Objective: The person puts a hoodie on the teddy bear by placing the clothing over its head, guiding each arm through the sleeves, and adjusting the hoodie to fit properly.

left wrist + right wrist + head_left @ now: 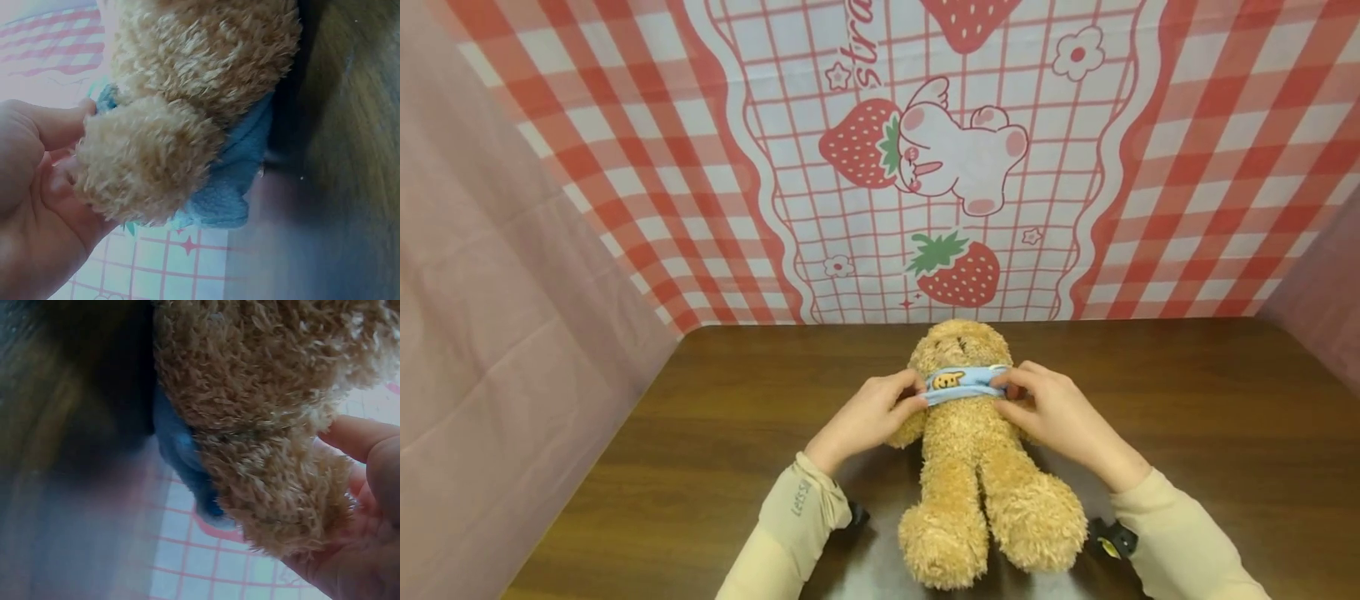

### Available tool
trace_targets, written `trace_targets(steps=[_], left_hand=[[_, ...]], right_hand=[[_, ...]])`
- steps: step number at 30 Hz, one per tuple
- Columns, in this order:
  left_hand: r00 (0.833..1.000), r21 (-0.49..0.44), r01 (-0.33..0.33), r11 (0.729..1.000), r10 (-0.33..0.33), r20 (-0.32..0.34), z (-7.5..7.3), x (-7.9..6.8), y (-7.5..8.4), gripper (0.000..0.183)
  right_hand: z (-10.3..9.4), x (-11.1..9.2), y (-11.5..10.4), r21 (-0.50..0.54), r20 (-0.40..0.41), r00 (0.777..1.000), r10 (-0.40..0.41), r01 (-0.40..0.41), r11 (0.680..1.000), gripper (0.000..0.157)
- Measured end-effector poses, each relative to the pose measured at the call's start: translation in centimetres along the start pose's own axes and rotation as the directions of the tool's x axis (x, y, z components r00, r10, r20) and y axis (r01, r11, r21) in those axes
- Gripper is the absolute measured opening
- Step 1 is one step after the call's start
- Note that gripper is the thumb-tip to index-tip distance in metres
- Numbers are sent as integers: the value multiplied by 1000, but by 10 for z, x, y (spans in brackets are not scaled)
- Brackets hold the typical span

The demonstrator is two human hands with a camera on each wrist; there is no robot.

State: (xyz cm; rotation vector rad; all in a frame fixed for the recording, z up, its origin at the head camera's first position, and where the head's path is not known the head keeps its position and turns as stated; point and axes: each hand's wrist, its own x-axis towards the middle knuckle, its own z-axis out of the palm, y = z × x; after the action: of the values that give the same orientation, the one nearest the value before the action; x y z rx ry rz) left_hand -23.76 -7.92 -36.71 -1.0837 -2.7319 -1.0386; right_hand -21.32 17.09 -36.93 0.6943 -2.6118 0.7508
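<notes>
A curly tan teddy bear [951, 450] lies on its back, feet toward me and head at the far side. Bunched across its upper chest is a small light-blue garment [966, 382] with a yellow cartoon face on it. My left hand [868, 417] pinches the garment's left edge between thumb and fingers. At the opposite edge, my right hand [1060, 412] pinches the cloth too. In the left wrist view the bear's arm [150, 162] hides part of my fingers, and blue cloth [219, 200] shows behind it. The right wrist view shows the other arm [281, 487] before my right fingers.
Under the bear is a dark brown wooden table [700, 450]. A red-and-white checked cloth [647, 150] with strawberry prints hangs along its far edge. Pale pink curtains [497, 333] stand at the sides. Black wrist devices [1112, 537] sit at both cuffs.
</notes>
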Motion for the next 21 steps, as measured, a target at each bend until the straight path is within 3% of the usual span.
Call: trace_targets(steps=[4,7,10,14,17,21], left_hand=[[998,-84,27,996,-22,63,-3,-1,-4,5],[988,-106,32,994,-15,155,-7,-2,-7,17],[964,-133,51,990,-14,264,-13,-4,-12,37],[937,-181,86,980,-18,349,-17,-7,-17,60],[926,-227,97,969,-4,377,-19,-9,-18,66],[900,-358,155,921,19,436,-21,-11,-21,66]], right_hand=[[2,-1,7,63,36,999,-8,6,998,7],[0,-2,12,118,93,996,7,-18,993,8],[-1,-4,17,190,139,988,61,-87,978,7],[4,-5,27,273,109,988,111,-137,952,8],[9,-4,33,329,81,991,108,-129,936,7],[12,-4,34,390,90,993,77,-107,915,6]])
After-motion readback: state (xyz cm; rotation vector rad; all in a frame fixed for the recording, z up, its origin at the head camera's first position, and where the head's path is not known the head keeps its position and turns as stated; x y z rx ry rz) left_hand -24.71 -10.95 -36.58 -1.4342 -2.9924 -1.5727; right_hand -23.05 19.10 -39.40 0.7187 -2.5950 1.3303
